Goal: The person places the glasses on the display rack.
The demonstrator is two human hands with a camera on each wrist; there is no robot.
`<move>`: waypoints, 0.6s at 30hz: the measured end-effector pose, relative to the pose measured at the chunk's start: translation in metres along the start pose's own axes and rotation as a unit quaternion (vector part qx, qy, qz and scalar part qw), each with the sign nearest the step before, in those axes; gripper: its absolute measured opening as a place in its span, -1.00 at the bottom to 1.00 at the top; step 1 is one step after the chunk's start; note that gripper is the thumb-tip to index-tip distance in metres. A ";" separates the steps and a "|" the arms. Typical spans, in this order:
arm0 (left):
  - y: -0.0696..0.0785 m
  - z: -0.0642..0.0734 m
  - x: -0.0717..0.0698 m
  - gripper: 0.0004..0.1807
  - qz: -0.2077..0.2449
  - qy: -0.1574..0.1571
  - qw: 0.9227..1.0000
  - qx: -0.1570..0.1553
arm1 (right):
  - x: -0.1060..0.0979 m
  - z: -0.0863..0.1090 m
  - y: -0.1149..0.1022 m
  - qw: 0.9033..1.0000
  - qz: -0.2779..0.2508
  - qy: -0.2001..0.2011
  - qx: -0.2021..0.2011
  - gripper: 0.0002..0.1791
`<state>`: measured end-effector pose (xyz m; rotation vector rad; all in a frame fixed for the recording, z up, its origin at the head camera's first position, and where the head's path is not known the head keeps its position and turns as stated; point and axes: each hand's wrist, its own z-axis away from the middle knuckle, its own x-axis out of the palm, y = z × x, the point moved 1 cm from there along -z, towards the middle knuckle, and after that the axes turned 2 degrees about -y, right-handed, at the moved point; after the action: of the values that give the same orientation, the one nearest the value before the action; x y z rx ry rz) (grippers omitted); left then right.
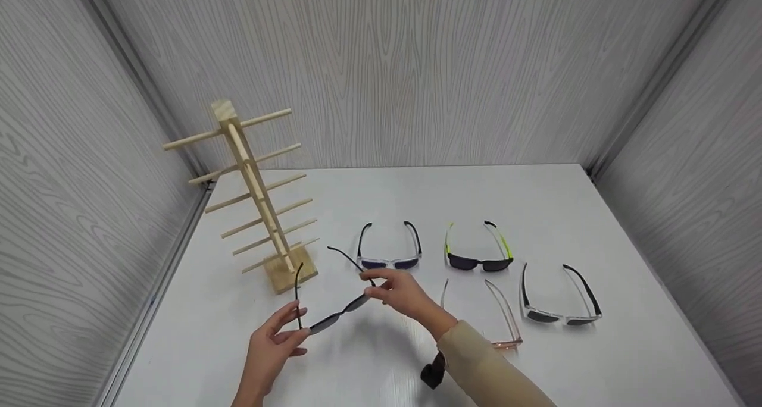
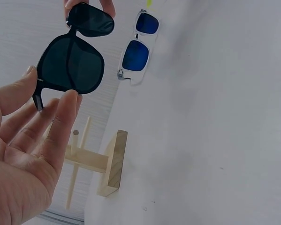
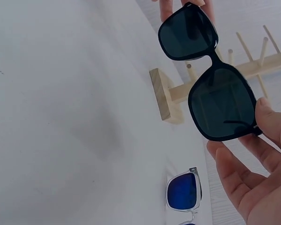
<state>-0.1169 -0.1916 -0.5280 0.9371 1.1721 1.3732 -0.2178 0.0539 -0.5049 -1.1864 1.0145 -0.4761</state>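
A pair of black sunglasses (image 1: pixel 326 322) with dark lenses is held up off the table between both hands, temples unfolded and pointing toward the back. My left hand (image 1: pixel 272 346) pinches the left hinge corner between thumb and fingers. At the other corner, my right hand (image 1: pixel 400 292) grips the frame the same way. In the left wrist view the dark lenses (image 2: pixel 71 65) face the camera, the left thumb lying at the hinge. Just beyond the sunglasses stands a wooden display rack (image 1: pixel 253 181) with several pairs of pegs, none bearing glasses.
Behind the right hand lie clear-framed sunglasses with blue lenses (image 1: pixel 390 263). To their right are black-and-yellow sunglasses (image 1: pixel 480 263), pink-framed glasses (image 1: pixel 513 340) partly behind the right sleeve, and clear-framed sunglasses with black temples (image 1: pixel 561 318). A black object (image 1: pixel 433 374) shows beside the right forearm.
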 end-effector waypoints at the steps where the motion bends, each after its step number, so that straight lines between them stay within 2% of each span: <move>1: 0.000 0.000 0.000 -0.35 -0.002 0.005 1.000 -0.003 | 0.000 -0.002 -0.001 1.000 0.001 -0.002 0.000 -0.64; 6: 0.002 -0.001 -0.004 -0.35 -0.010 0.025 1.000 -0.012 | 0.004 -0.011 -0.006 1.000 0.007 -0.020 -0.006 -0.66; 12: 0.004 -0.001 -0.011 -0.36 -0.015 0.036 0.999 0.001 | 0.006 -0.022 -0.010 0.999 0.019 -0.036 -0.022 -0.68; 18: 0.006 -0.006 -0.022 -0.37 -0.038 0.044 0.998 0.004 | 0.012 -0.034 -0.014 0.999 0.006 -0.052 -0.004 -0.67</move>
<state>-0.1209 -0.2139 -0.5216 0.8371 1.2675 1.3613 -0.2381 0.0221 -0.4980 -1.1993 0.9344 -0.3966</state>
